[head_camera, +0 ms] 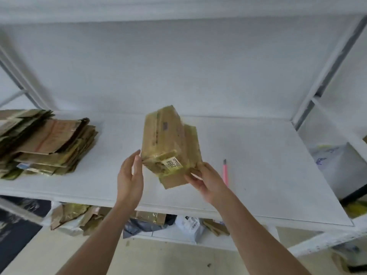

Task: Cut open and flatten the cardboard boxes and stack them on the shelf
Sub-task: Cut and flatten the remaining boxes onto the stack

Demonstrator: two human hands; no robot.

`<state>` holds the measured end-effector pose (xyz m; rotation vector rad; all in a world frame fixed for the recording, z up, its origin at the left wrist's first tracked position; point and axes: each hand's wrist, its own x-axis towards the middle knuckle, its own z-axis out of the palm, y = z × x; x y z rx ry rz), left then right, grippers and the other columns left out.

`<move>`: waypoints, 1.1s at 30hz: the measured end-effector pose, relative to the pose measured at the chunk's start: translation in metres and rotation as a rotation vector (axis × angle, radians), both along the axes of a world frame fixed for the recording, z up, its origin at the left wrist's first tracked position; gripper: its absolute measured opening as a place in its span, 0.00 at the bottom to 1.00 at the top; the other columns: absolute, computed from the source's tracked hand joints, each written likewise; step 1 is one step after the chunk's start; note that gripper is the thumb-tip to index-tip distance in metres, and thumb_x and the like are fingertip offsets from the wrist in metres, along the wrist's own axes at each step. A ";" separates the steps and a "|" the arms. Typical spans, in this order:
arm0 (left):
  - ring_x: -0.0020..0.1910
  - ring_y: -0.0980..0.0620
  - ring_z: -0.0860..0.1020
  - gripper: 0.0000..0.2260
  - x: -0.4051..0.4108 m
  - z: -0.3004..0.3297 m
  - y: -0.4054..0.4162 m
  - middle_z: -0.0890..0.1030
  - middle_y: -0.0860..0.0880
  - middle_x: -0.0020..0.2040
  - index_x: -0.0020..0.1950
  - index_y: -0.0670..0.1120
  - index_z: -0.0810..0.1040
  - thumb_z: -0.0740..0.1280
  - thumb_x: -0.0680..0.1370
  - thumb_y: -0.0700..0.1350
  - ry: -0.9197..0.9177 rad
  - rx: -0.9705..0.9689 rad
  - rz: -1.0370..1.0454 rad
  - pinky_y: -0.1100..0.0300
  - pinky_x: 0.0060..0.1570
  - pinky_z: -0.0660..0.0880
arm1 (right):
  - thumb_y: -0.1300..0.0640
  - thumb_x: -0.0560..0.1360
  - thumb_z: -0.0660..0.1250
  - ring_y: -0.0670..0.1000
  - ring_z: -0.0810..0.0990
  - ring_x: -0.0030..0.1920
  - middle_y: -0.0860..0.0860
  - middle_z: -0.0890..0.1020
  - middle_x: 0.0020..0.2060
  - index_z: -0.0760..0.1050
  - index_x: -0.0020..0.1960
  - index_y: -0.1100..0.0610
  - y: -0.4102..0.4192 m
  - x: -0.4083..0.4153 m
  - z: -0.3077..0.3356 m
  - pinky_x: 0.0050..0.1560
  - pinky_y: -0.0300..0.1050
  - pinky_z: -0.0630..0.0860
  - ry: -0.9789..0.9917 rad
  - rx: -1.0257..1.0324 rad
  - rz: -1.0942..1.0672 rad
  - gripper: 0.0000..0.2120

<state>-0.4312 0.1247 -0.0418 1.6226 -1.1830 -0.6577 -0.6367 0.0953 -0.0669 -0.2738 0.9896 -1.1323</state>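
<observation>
Right grip (200,178) pinches taped box (168,143); label (172,163) reads 2959.

Both my forearms reach forward; my left hand (130,175) is upright with straight fingers (137,161), my right hand (206,180) curled, pinching.

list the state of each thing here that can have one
cardboard box: taped shut, tilted, held above the shelf
left hand: open, fingertips touching the box
right hand: gripping the box's lower corner
pink box cutter: lying on the shelf
flattened boxes: stacked
</observation>
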 end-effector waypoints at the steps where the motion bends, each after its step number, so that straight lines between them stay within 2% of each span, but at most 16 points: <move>1: 0.66 0.55 0.71 0.19 0.007 -0.001 0.005 0.75 0.55 0.66 0.70 0.51 0.74 0.55 0.83 0.56 -0.007 0.039 -0.026 0.60 0.64 0.65 | 0.65 0.82 0.59 0.54 0.84 0.42 0.61 0.81 0.46 0.72 0.51 0.64 0.001 0.009 -0.010 0.35 0.43 0.82 -0.011 0.092 -0.007 0.04; 3: 0.67 0.54 0.72 0.19 0.015 -0.007 0.011 0.75 0.55 0.65 0.69 0.50 0.75 0.57 0.83 0.56 -0.053 0.134 -0.093 0.62 0.62 0.65 | 0.68 0.81 0.59 0.55 0.82 0.40 0.62 0.80 0.45 0.72 0.52 0.67 0.007 0.024 -0.031 0.28 0.41 0.80 0.129 0.246 0.050 0.04; 6: 0.69 0.54 0.69 0.19 0.021 -0.017 0.015 0.72 0.55 0.68 0.73 0.54 0.70 0.58 0.82 0.56 -0.150 0.192 -0.211 0.62 0.63 0.64 | 0.65 0.82 0.59 0.57 0.84 0.38 0.63 0.82 0.45 0.73 0.54 0.67 0.016 0.031 -0.054 0.28 0.43 0.81 0.448 0.314 0.179 0.06; 9: 0.74 0.56 0.61 0.23 0.022 -0.025 0.015 0.63 0.56 0.74 0.76 0.61 0.63 0.60 0.80 0.58 -0.196 0.207 -0.352 0.54 0.71 0.64 | 0.64 0.82 0.59 0.56 0.83 0.37 0.62 0.81 0.40 0.71 0.53 0.65 0.013 0.026 -0.054 0.32 0.48 0.83 0.554 0.226 0.216 0.05; 12: 0.78 0.55 0.54 0.25 0.020 -0.032 0.010 0.55 0.56 0.79 0.76 0.63 0.62 0.59 0.79 0.61 -0.241 0.232 -0.408 0.48 0.74 0.61 | 0.57 0.82 0.62 0.56 0.85 0.40 0.58 0.84 0.39 0.76 0.50 0.62 0.004 0.005 -0.050 0.43 0.48 0.83 0.995 0.006 0.421 0.09; 14: 0.79 0.51 0.50 0.25 0.019 -0.035 0.002 0.51 0.57 0.80 0.76 0.65 0.60 0.58 0.79 0.63 -0.329 0.295 -0.415 0.45 0.76 0.57 | 0.53 0.82 0.62 0.55 0.85 0.46 0.56 0.85 0.47 0.78 0.53 0.57 -0.002 -0.019 -0.050 0.46 0.45 0.80 1.364 -0.133 0.390 0.10; 16: 0.80 0.48 0.44 0.25 0.012 -0.038 -0.007 0.46 0.59 0.80 0.76 0.68 0.57 0.56 0.79 0.65 -0.449 0.384 -0.414 0.43 0.77 0.52 | 0.54 0.82 0.60 0.55 0.82 0.52 0.55 0.80 0.60 0.76 0.63 0.52 -0.011 -0.046 -0.052 0.49 0.46 0.78 1.594 -0.212 0.269 0.12; 17: 0.79 0.47 0.42 0.25 0.006 -0.040 -0.010 0.44 0.61 0.80 0.76 0.68 0.55 0.55 0.79 0.66 -0.514 0.429 -0.414 0.42 0.77 0.49 | 0.56 0.82 0.60 0.54 0.80 0.56 0.54 0.76 0.64 0.72 0.69 0.48 -0.016 -0.060 -0.052 0.51 0.47 0.77 1.735 -0.221 0.344 0.16; 19: 0.79 0.49 0.40 0.27 -0.008 -0.046 -0.012 0.42 0.62 0.79 0.77 0.66 0.53 0.55 0.79 0.65 -0.614 0.477 -0.416 0.41 0.76 0.46 | 0.57 0.77 0.66 0.53 0.76 0.59 0.53 0.70 0.62 0.60 0.75 0.42 -0.024 -0.085 -0.053 0.53 0.47 0.77 1.980 -0.174 0.680 0.30; 20: 0.79 0.52 0.41 0.27 -0.013 -0.049 -0.013 0.43 0.62 0.79 0.78 0.65 0.53 0.55 0.80 0.65 -0.639 0.471 -0.409 0.42 0.76 0.45 | 0.55 0.75 0.69 0.52 0.75 0.60 0.52 0.68 0.61 0.58 0.74 0.41 -0.027 -0.095 -0.057 0.53 0.46 0.77 2.063 -0.192 0.828 0.33; 21: 0.79 0.54 0.42 0.27 -0.015 -0.051 -0.014 0.43 0.63 0.79 0.78 0.64 0.53 0.56 0.80 0.65 -0.654 0.464 -0.402 0.43 0.76 0.44 | 0.53 0.76 0.68 0.52 0.74 0.60 0.52 0.69 0.61 0.60 0.73 0.43 -0.028 -0.103 -0.060 0.52 0.46 0.77 2.122 -0.249 0.907 0.30; 23: 0.79 0.57 0.44 0.28 -0.014 -0.053 -0.018 0.44 0.64 0.79 0.78 0.64 0.54 0.57 0.79 0.65 -0.666 0.478 -0.394 0.45 0.76 0.44 | 0.53 0.80 0.61 0.51 0.74 0.61 0.50 0.71 0.61 0.68 0.69 0.47 -0.034 -0.113 -0.065 0.51 0.45 0.77 2.201 -0.412 0.938 0.18; 26: 0.77 0.56 0.57 0.27 -0.016 -0.049 -0.018 0.46 0.65 0.78 0.78 0.63 0.56 0.60 0.80 0.62 -0.587 0.537 -0.387 0.48 0.74 0.61 | 0.55 0.81 0.58 0.49 0.76 0.59 0.47 0.75 0.56 0.72 0.62 0.49 -0.047 -0.117 -0.070 0.46 0.44 0.75 2.203 -0.581 0.853 0.12; 29: 0.75 0.52 0.63 0.27 -0.027 -0.040 -0.015 0.48 0.58 0.80 0.79 0.57 0.58 0.62 0.81 0.55 -0.531 0.532 -0.370 0.55 0.70 0.66 | 0.57 0.80 0.61 0.51 0.79 0.52 0.48 0.76 0.51 0.74 0.56 0.51 -0.058 -0.110 -0.061 0.44 0.45 0.74 1.921 -0.548 0.629 0.07; 32: 0.75 0.49 0.65 0.26 -0.039 -0.029 -0.011 0.49 0.53 0.81 0.80 0.53 0.58 0.61 0.82 0.52 -0.525 0.540 -0.351 0.55 0.70 0.66 | 0.60 0.78 0.65 0.52 0.76 0.42 0.50 0.75 0.44 0.73 0.47 0.57 -0.071 -0.085 -0.044 0.39 0.46 0.71 1.641 -0.707 0.308 0.01; 33: 0.74 0.48 0.65 0.26 -0.043 -0.025 -0.011 0.49 0.52 0.81 0.80 0.52 0.57 0.60 0.83 0.52 -0.528 0.545 -0.345 0.55 0.70 0.66 | 0.61 0.77 0.66 0.51 0.75 0.39 0.51 0.75 0.40 0.72 0.44 0.58 -0.075 -0.072 -0.035 0.38 0.45 0.69 1.522 -0.754 0.215 0.04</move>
